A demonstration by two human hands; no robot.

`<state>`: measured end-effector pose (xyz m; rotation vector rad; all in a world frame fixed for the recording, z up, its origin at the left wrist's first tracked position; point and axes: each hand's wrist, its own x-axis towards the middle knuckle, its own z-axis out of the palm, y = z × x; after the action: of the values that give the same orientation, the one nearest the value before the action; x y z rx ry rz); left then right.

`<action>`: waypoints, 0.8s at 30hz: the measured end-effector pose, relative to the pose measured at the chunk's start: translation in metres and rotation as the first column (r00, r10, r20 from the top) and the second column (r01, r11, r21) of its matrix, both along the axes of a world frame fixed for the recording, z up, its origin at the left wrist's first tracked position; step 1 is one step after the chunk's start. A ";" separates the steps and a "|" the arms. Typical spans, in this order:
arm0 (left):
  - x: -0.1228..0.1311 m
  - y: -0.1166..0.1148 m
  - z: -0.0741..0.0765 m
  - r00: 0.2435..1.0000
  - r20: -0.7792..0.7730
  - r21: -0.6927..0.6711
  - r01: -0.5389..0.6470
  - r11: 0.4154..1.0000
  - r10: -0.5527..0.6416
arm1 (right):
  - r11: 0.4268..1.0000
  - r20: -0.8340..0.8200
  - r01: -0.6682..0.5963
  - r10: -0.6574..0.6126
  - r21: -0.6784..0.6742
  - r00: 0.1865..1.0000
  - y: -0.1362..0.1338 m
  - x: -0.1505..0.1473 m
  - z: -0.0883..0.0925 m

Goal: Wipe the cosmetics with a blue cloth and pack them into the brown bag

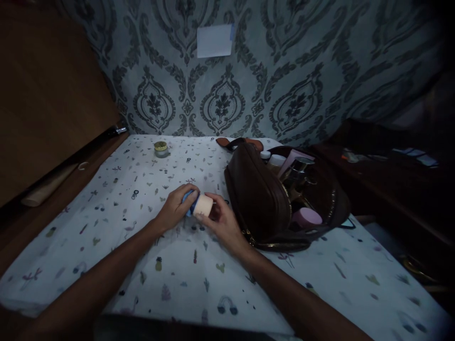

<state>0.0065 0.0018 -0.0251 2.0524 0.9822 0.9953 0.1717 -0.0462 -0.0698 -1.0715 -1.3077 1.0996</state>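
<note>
A printed white cloth covers the surface (106, 227) below damask wallpaper (284, 85). Left hand (176, 206) and right hand (222, 220) both close around a small blue jar (199, 204), beside an open brown bag (259, 194).

Matt printed cloth (142, 246) is spread throughout; the tub (189, 201) and cap (204, 205) are seen as smooth plastic, the bag (256, 194) at three o'clock as faintly glossy leather.
</note>
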 end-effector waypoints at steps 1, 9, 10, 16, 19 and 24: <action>0.000 0.000 0.000 1.000 0.009 -0.013 -0.002 1.000 0.002 | 0.999 0.038 0.016 -0.018 0.049 0.999 -0.001 0.000 0.001; -0.001 -0.001 0.002 0.999 0.050 -0.062 -0.003 0.998 0.006 | 0.976 0.170 0.037 -0.075 0.215 0.983 -0.003 0.001 0.003; -0.001 -0.001 0.002 0.999 0.052 -0.060 -0.004 0.998 0.007 | 0.978 0.166 0.042 -0.077 0.207 0.983 -0.003 0.001 0.002; -0.001 -0.001 0.003 0.999 0.048 -0.011 0.001 1.000 -0.001 | 0.997 0.084 0.058 -0.063 0.058 0.994 -0.007 0.000 0.005; -0.001 -0.002 0.003 0.999 0.034 0.033 0.013 0.999 -0.014 | 1.000 0.011 0.004 -0.004 -0.020 1.000 -0.008 0.000 0.008; -0.001 -0.002 0.002 1.000 0.024 0.030 0.014 0.999 -0.015 | 0.997 -0.027 -0.043 0.041 -0.072 0.999 -0.007 0.000 0.008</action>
<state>0.0056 -0.0006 -0.0228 2.0644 0.9442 1.0303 0.1712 -0.0532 -0.0616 -1.0839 -1.2835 1.1962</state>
